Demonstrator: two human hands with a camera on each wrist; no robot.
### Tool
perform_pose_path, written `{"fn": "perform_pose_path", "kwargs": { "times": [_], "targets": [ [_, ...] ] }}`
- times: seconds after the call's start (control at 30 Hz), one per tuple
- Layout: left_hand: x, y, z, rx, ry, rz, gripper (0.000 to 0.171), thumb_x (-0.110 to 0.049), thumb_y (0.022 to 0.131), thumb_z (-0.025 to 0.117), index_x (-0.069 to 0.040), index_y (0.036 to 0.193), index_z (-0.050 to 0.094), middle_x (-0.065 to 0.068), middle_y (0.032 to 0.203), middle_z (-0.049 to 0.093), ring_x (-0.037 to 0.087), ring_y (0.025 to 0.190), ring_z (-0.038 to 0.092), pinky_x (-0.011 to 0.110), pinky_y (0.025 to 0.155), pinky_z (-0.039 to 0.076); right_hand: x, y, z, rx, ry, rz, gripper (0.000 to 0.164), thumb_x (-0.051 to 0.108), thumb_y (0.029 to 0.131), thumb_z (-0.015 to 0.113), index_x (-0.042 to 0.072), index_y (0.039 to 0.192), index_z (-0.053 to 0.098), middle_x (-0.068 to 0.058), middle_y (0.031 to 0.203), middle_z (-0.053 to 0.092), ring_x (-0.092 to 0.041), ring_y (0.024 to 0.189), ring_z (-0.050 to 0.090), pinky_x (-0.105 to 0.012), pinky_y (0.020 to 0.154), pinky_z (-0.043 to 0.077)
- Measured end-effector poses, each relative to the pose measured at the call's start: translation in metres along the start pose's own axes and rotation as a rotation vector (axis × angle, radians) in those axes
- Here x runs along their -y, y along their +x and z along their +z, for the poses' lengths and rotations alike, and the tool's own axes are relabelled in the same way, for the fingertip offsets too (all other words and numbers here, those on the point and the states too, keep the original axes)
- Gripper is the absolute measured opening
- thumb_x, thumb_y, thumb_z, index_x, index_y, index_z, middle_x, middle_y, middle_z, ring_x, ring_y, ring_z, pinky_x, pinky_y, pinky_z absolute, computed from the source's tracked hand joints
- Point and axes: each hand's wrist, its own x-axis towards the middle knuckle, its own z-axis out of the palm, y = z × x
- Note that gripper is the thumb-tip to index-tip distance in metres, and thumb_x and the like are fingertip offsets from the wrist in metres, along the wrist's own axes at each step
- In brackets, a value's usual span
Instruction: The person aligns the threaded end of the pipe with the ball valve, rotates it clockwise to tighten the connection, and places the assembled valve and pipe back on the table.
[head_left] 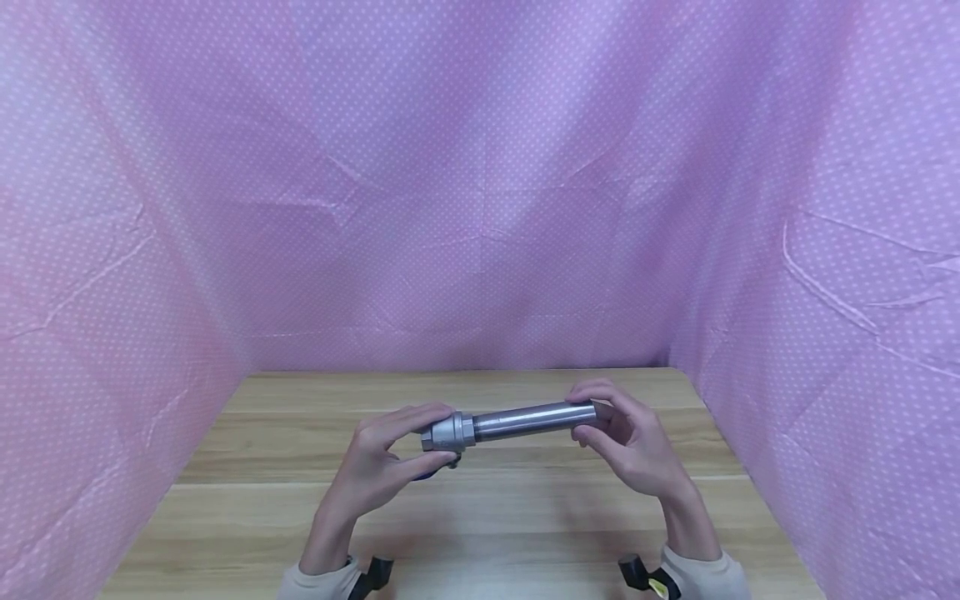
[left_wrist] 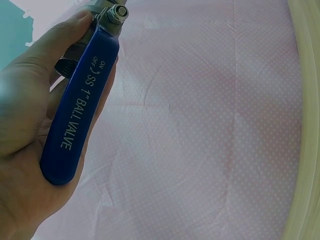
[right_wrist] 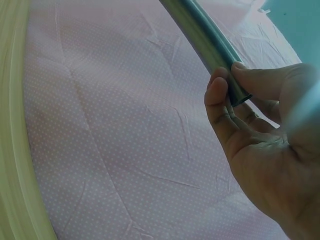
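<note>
My left hand point(head_left: 386, 454) grips a metal ball valve point(head_left: 448, 432) between thumb and fingers. In the left wrist view the valve's blue lever handle point(left_wrist: 80, 110) runs down over the palm, lettered "SS 1" BALL VALVE". A bolt and nut point(left_wrist: 118, 12) show at the lever's upper end. A straight, shiny metal pipe point(head_left: 534, 421) extends from the valve's right end, tilted slightly up to the right. My right hand point(head_left: 630, 442) pinches the pipe's far end between thumb and fingers; its open rim point(right_wrist: 242, 100) shows in the right wrist view. Both parts are held up over the table.
A wooden table point(head_left: 495, 517) lies beneath the hands. Pink polka-dot cloth point(head_left: 480, 208) hangs behind it and along both sides. Dark wrist camera mounts point(head_left: 633, 572) sit at both sleeve cuffs.
</note>
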Motion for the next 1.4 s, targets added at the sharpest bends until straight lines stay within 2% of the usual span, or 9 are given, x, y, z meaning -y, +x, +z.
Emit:
{"fn": "perform_pose_path", "kwargs": {
  "times": [0.13, 0.3, 0.4, 0.47, 0.57, 0.73, 0.9, 1.2, 1.4],
  "targets": [
    [-0.0003, 0.0004, 0.0006, 0.006, -0.005, 0.004, 0.059, 0.007, 0.078, 0.099, -0.004, 0.133, 0.080, 0.016, 0.124, 0.085, 0.020, 0.112, 0.083, 0.017, 0.102, 0.064, 0.0016, -0.0019, -0.0007, -0.039, -0.065, 0.056, 0.046, -0.031, 0.090, 0.068, -0.010, 0.131, 0.066, 0.000, 0.122, 0.073, -0.007, 0.086, 0.075, -0.028, 0.068, 0.066],
    [-0.0016, 0.0007, 0.0014, 0.011, 0.000, -0.008, 0.059, 0.007, 0.078, 0.099, -0.004, 0.133, 0.080, 0.016, 0.124, 0.086, 0.020, 0.112, 0.084, 0.018, 0.102, 0.064, 0.0003, -0.0037, -0.0026, -0.062, -0.164, 0.052, 0.041, -0.028, 0.092, 0.070, -0.007, 0.128, 0.069, -0.006, 0.091, 0.073, -0.008, 0.075, 0.069, -0.023, 0.060, 0.060],
    [-0.0024, 0.0005, 0.0013, 0.010, 0.006, -0.022, 0.059, 0.008, 0.078, 0.099, -0.004, 0.133, 0.081, 0.016, 0.123, 0.086, 0.020, 0.112, 0.084, 0.018, 0.102, 0.064, -0.0010, -0.0036, -0.0034, -0.049, -0.196, 0.051, 0.040, -0.025, 0.094, 0.069, -0.007, 0.129, 0.071, -0.009, 0.084, 0.071, -0.010, 0.072, 0.067, -0.023, 0.057, 0.057],
    [-0.0022, 0.0002, 0.0009, 0.009, 0.008, -0.025, 0.059, 0.008, 0.078, 0.099, -0.004, 0.133, 0.081, 0.016, 0.123, 0.086, 0.021, 0.111, 0.084, 0.019, 0.103, 0.064, -0.0010, -0.0028, -0.0037, -0.037, -0.196, 0.054, 0.040, -0.024, 0.096, 0.069, -0.006, 0.131, 0.072, -0.007, 0.085, 0.072, -0.008, 0.073, 0.067, -0.022, 0.057, 0.057],
    [-0.0021, -0.0005, 0.0005, 0.008, 0.010, -0.036, 0.058, 0.008, 0.078, 0.099, -0.004, 0.132, 0.081, 0.016, 0.123, 0.086, 0.021, 0.112, 0.084, 0.019, 0.103, 0.064, -0.0006, -0.0008, -0.0032, -0.016, -0.139, 0.040, 0.045, -0.026, 0.095, 0.069, -0.008, 0.136, 0.069, -0.007, 0.101, 0.076, -0.005, 0.081, 0.070, -0.022, 0.062, 0.060],
    [-0.0016, -0.0007, -0.0001, 0.002, 0.008, -0.035, 0.059, 0.008, 0.078, 0.099, -0.005, 0.132, 0.081, 0.016, 0.124, 0.086, 0.020, 0.113, 0.083, 0.018, 0.103, 0.064, -0.0009, 0.0010, -0.0021, 0.009, -0.038, -0.024, 0.051, -0.032, 0.091, 0.067, -0.012, 0.138, 0.065, -0.011, 0.127, 0.072, -0.008, 0.089, 0.072, -0.023, 0.070, 0.063],
    [-0.0015, 0.0004, 0.0000, 0.002, 0.003, -0.017, 0.059, 0.008, 0.077, 0.099, -0.004, 0.132, 0.081, 0.016, 0.123, 0.086, 0.019, 0.113, 0.083, 0.018, 0.103, 0.064, 0.0014, -0.0013, -0.0019, -0.014, -0.095, 0.026, 0.049, -0.031, 0.091, 0.068, -0.009, 0.135, 0.067, -0.007, 0.121, 0.073, -0.008, 0.088, 0.073, -0.023, 0.069, 0.063],
    [-0.0033, 0.0011, -0.0006, 0.012, 0.004, -0.025, 0.059, 0.007, 0.078, 0.099, -0.004, 0.133, 0.080, 0.016, 0.125, 0.086, 0.019, 0.114, 0.084, 0.019, 0.103, 0.065, 0.0010, -0.0031, -0.0035, -0.017, -0.202, 0.050, 0.041, -0.025, 0.095, 0.069, -0.006, 0.131, 0.071, -0.008, 0.087, 0.072, -0.011, 0.073, 0.067, -0.024, 0.057, 0.056],
    [-0.0019, -0.0013, -0.0015, 0.014, 0.027, -0.044, 0.060, 0.007, 0.077, 0.100, -0.006, 0.133, 0.081, 0.015, 0.125, 0.086, 0.021, 0.114, 0.084, 0.019, 0.104, 0.064, -0.0010, -0.0030, -0.0046, -0.006, -0.180, 0.062, 0.040, -0.023, 0.098, 0.067, -0.007, 0.135, 0.071, -0.010, 0.089, 0.074, -0.014, 0.072, 0.067, -0.024, 0.057, 0.057]
  ]
}}
